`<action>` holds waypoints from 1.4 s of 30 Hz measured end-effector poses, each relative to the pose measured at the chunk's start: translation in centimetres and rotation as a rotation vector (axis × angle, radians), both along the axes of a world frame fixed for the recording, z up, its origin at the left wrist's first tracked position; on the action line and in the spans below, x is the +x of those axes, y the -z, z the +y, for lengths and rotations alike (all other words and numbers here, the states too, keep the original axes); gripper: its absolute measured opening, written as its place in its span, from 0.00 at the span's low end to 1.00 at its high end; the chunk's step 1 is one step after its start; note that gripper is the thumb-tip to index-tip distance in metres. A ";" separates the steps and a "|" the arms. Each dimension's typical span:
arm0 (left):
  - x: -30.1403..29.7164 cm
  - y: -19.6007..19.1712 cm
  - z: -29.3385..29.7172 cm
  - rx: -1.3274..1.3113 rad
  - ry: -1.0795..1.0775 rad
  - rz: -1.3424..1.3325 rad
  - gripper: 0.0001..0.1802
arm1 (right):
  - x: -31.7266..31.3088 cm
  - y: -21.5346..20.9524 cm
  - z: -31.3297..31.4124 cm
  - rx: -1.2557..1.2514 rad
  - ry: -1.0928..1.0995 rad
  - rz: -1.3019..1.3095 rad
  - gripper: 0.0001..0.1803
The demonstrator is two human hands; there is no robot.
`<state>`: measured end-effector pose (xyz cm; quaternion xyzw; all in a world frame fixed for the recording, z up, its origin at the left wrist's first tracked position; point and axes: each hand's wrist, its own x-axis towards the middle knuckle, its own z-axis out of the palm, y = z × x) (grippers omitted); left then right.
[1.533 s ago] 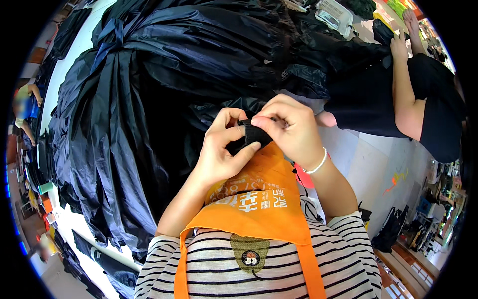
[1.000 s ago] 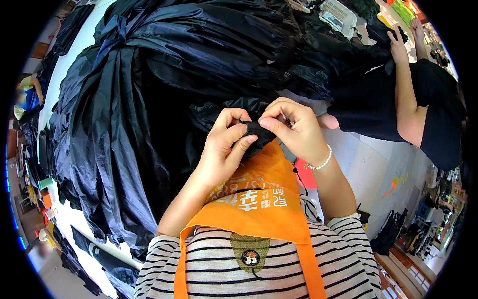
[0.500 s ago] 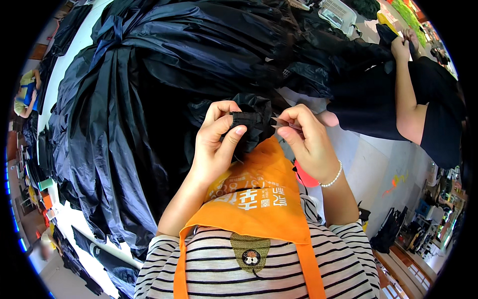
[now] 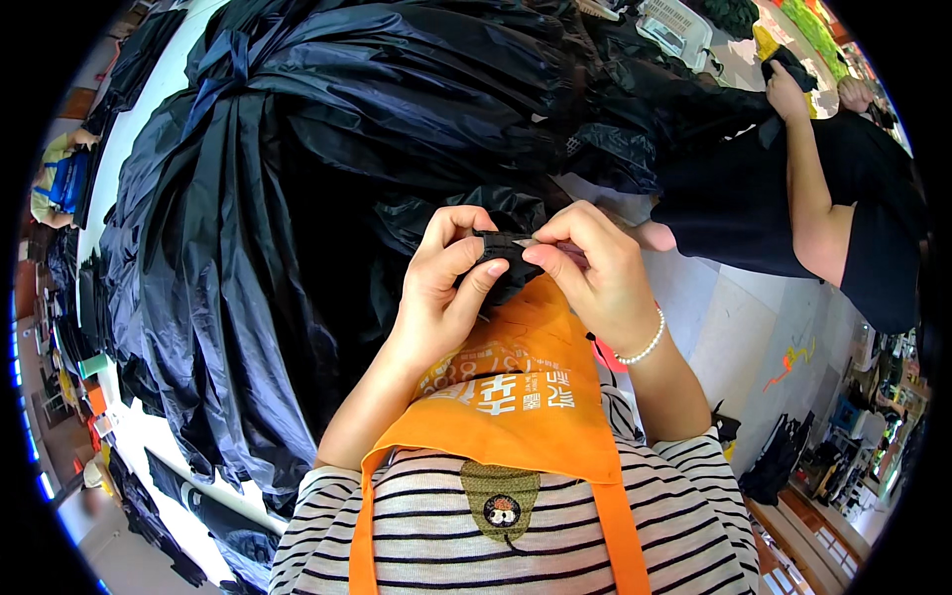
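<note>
Between the thumb and fingers of my left hand is pinched a gathered edge of black fabric. My right hand is closed around small thread snips; mostly the pale pointed tip shows, and the fingers cover the rest. That tip meets the fabric edge close to my left fingertips. Below the hands hangs my orange apron, with more of the black fabric bunched behind them.
A big heap of shiny black fabric fills the left and far side. At the right sits a co-worker in dark clothes, handling dark cloth. Another person is at the far left. A white plastic basket stands at the back.
My right hand has moved left, bringing the snips from beside the fabric onto its edge. My left hand has shifted slightly right. The co-worker's hands have moved apart.
</note>
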<state>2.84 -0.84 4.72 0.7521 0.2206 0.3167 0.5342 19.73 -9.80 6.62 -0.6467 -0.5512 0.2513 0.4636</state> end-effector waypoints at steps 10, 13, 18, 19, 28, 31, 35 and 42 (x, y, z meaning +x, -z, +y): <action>-0.1 0.3 -0.1 0.016 0.018 -0.020 0.05 | 0.3 -0.1 -0.3 -0.069 -0.039 0.241 0.09; -0.2 0.4 -0.1 0.046 0.041 0.018 0.04 | 0.2 -0.4 0.0 -0.070 -0.048 0.214 0.09; -0.3 0.3 -0.1 0.038 0.046 0.020 0.03 | 0.3 -0.1 0.1 -0.052 -0.049 0.180 0.09; -0.3 0.2 -0.1 0.026 0.038 0.001 0.03 | 0.3 -0.2 0.1 -0.038 -0.039 0.184 0.09; -0.1 0.6 0.4 0.053 0.082 -0.001 0.03 | -0.3 0.7 1.0 0.036 -0.079 0.349 0.09; 0.0 0.6 0.8 0.036 0.019 0.028 0.05 | -0.8 1.3 1.4 0.064 0.032 0.462 0.06; 0.1 1.7 3.6 -0.365 -0.325 -0.087 0.11 | 1.0 2.6 1.5 0.116 0.320 0.287 0.07; 1.9 -1.2 7.0 -0.881 -0.317 -0.187 0.15 | 1.2 3.7 -0.4 -0.040 0.175 0.155 0.08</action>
